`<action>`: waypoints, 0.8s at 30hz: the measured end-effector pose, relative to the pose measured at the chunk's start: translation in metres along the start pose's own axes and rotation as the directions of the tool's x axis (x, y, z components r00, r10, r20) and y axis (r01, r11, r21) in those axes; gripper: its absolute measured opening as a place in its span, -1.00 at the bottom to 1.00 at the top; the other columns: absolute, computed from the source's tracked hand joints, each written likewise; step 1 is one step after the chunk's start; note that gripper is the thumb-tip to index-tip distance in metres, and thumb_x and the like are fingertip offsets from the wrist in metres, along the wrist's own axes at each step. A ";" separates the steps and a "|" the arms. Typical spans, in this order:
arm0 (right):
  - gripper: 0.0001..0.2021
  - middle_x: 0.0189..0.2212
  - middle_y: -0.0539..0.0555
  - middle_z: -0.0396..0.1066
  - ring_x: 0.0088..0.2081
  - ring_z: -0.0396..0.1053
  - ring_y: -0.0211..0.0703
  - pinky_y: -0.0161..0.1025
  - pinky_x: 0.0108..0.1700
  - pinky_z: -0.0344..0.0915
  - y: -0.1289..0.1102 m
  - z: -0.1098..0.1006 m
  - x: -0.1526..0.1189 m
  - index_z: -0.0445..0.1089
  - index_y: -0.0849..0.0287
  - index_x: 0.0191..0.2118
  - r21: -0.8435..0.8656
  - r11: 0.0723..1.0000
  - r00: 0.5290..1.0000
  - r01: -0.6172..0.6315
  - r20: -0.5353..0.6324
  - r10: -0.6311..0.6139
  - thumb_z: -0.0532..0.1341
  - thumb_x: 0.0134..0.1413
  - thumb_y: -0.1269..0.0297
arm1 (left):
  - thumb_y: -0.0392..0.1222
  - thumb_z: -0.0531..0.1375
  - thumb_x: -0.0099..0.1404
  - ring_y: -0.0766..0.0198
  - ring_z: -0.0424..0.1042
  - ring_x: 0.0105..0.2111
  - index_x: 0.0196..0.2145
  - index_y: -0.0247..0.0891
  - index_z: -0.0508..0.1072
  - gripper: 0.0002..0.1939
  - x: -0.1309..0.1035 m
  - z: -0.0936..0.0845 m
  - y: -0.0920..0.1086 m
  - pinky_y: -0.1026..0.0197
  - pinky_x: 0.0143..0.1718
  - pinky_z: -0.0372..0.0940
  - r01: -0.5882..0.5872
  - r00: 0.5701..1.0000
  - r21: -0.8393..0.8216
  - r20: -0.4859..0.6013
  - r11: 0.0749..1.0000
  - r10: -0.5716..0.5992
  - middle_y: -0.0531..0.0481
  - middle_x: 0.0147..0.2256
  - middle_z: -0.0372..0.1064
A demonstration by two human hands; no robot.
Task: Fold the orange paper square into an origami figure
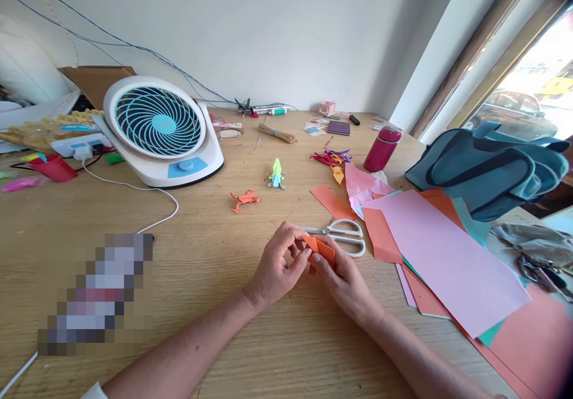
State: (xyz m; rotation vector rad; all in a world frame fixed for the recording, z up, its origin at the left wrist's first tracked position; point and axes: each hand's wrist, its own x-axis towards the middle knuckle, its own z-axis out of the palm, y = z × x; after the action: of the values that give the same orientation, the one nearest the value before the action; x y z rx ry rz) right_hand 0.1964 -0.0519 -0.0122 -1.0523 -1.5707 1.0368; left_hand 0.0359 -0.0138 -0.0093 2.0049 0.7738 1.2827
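A small folded piece of orange paper (326, 252) is held between both hands near the middle of the table. My left hand (280, 263) pinches its left corner between thumb and fingers. Around its right side, my right hand (347, 281) is closed, with the thumb on the front face. White-handled scissors (348, 228) lie just behind the hands, partly hidden by them. Farther back and to the left are an orange folded paper figure (245, 199) and a green and blue one (276, 175).
Stacked coloured sheets (452, 255) cover the right side, beside a teal bag (481, 169) and a red bottle (382, 149). A white fan (163, 127) stands at the back left, a cable (168, 195) running in front. A pixelated object (98, 291) lies at left.
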 end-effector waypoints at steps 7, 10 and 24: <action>-0.67 -0.49 -0.07 0.23 -0.47 0.21 -0.29 -0.30 -0.38 0.20 -0.002 -0.006 -0.002 0.29 0.15 -0.03 0.237 0.960 0.978 -0.150 0.175 0.110 0.08 0.35 -0.02 | -0.35 0.09 0.38 0.35 0.33 -0.35 -0.16 -0.21 0.35 -0.88 0.003 0.000 0.010 0.29 -0.34 0.28 0.086 0.993 -0.042 -0.072 0.995 -0.089 0.03 -0.28 0.31; -0.68 -0.48 -0.06 0.25 -0.49 0.19 -0.31 -0.32 -0.42 0.17 -0.002 -0.006 -0.002 0.31 0.15 -0.13 0.305 0.931 0.961 -0.198 0.249 0.122 0.08 0.34 -0.03 | -0.31 0.13 0.38 0.37 0.32 -0.38 -0.13 -0.21 0.41 -0.87 0.007 -0.003 0.014 0.29 -0.36 0.25 0.080 0.995 -0.036 -0.051 0.996 -0.081 0.03 -0.28 0.31; -0.65 -0.43 -0.01 0.30 -0.48 0.21 -0.26 -0.31 -0.44 0.19 0.006 -0.006 -0.005 0.37 0.13 -0.05 0.397 0.858 0.932 -0.325 0.286 0.221 0.10 0.33 -0.05 | -0.33 0.25 0.25 0.38 0.32 -0.43 -0.37 -0.22 0.37 -0.89 0.010 -0.003 0.028 0.27 -0.37 0.20 0.086 0.991 0.032 -0.108 0.996 -0.082 0.11 -0.42 0.40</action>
State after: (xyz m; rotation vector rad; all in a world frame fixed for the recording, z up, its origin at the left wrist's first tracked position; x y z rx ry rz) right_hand 0.2044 -0.0545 -0.0185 -0.8741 -1.2876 1.6758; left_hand 0.0404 -0.0236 0.0181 1.9239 0.9285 1.3438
